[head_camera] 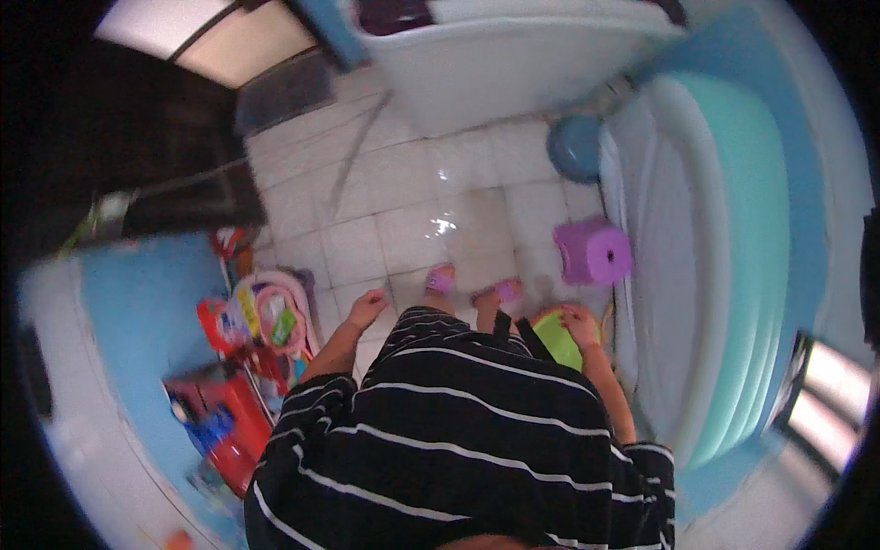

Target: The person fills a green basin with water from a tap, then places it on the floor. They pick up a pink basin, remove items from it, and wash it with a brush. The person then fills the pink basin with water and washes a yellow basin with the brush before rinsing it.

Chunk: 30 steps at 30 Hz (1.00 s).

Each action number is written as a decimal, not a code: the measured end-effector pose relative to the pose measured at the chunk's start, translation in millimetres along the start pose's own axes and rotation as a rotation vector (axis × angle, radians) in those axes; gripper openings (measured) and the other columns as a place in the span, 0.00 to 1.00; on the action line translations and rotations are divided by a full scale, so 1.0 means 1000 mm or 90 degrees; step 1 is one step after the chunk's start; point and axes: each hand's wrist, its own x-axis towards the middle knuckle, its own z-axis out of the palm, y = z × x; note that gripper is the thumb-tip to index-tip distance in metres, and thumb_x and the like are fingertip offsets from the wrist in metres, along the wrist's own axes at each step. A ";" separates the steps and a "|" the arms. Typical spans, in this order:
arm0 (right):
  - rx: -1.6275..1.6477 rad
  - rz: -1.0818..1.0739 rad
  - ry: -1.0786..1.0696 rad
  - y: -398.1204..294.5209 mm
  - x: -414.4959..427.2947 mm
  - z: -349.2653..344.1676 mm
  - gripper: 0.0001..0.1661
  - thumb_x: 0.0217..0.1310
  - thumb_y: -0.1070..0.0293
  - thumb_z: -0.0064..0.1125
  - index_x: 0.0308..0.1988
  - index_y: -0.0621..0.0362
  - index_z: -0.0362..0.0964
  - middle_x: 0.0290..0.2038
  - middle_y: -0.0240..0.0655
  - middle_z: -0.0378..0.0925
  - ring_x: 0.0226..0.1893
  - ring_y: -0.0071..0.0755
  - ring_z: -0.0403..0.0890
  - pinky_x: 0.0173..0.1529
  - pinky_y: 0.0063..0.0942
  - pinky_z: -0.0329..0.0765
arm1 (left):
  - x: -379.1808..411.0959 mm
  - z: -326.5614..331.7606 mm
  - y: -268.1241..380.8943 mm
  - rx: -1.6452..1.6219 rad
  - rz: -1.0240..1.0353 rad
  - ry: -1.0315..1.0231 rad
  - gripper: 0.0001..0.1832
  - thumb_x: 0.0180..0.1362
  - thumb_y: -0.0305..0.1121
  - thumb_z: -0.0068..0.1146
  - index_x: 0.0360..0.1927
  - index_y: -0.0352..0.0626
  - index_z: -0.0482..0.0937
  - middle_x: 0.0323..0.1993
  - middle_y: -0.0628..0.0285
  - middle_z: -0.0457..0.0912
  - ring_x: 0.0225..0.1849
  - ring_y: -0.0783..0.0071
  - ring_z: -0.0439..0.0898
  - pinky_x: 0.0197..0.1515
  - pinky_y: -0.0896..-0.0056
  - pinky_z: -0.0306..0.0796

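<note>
My left hand (369, 306) hangs at my side above the tiled floor (412, 227), its fingers loosely bent and nothing seen in them. To its left stands a pink plastic basin (302, 302) holding packets and small containers. My right hand (579, 323) is over a lime-green round basin (558, 340) with an orange rim; whether it touches the basin, I cannot tell. A purple plastic stool (597, 253) stands just beyond that hand. My feet, in pink slippers (441, 280), are on the floor between the hands.
An inflatable tub (746, 275) in white and mint green runs along the right wall. Near its far end lies a blue-grey basin (576, 149). A large white tub (522, 75) stands at the far side. Red containers (237, 419) are at the left wall. The floor has shiny, wet-looking patches.
</note>
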 end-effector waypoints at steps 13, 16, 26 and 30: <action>0.106 0.271 0.117 0.174 -0.078 0.146 0.20 0.55 0.54 0.54 0.43 0.54 0.76 0.30 0.41 0.81 0.27 0.33 0.82 0.38 0.31 0.77 | 0.171 -0.048 0.026 0.260 0.049 -0.142 0.18 0.58 0.30 0.54 0.53 0.40 0.73 0.45 0.60 0.78 0.47 0.75 0.75 0.51 0.74 0.67; 0.126 0.337 0.116 0.227 -0.086 0.194 0.20 0.55 0.52 0.53 0.42 0.53 0.77 0.31 0.42 0.81 0.31 0.37 0.82 0.40 0.33 0.76 | 0.107 0.031 0.092 0.250 0.075 -0.166 0.17 0.59 0.29 0.53 0.53 0.39 0.73 0.46 0.61 0.77 0.48 0.75 0.74 0.53 0.74 0.66; 0.116 0.318 0.237 0.346 0.099 0.210 0.28 0.51 0.53 0.56 0.50 0.56 0.72 0.41 0.49 0.78 0.44 0.52 0.77 0.50 0.40 0.73 | 0.050 0.216 0.039 0.248 -0.024 -0.309 0.16 0.61 0.25 0.50 0.53 0.37 0.72 0.50 0.59 0.76 0.51 0.74 0.74 0.55 0.74 0.66; 0.104 0.321 0.253 0.385 0.187 0.196 0.35 0.49 0.52 0.58 0.54 0.61 0.67 0.46 0.54 0.75 0.49 0.53 0.75 0.54 0.40 0.70 | 0.056 0.240 0.030 0.269 -0.043 -0.307 0.16 0.61 0.24 0.50 0.52 0.36 0.71 0.51 0.58 0.75 0.51 0.74 0.74 0.56 0.74 0.66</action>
